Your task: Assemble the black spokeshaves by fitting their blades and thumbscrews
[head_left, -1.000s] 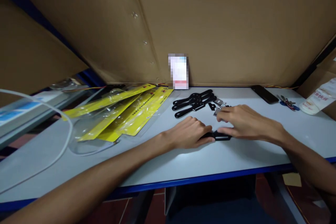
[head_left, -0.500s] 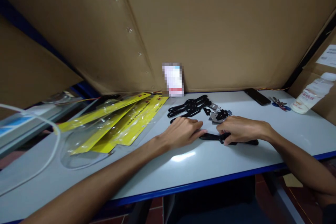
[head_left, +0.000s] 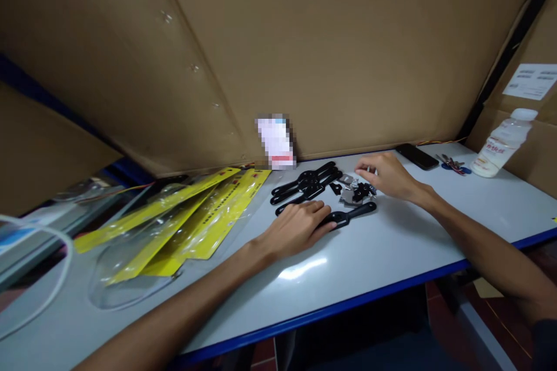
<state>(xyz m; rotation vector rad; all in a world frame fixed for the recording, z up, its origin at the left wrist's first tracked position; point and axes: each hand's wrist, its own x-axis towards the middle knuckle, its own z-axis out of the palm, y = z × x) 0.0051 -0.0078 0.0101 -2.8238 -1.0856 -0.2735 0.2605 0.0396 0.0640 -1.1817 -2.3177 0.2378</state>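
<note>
Left hand pinching black tool | right hand near small parts, can't tell if pinching | best to hold tool flat

My right hand let go of the black tool and went up beside the little metal bits — now my left hand holds one end.

Left hand is palm-down; right hand hovers, loosely curled.
</note>
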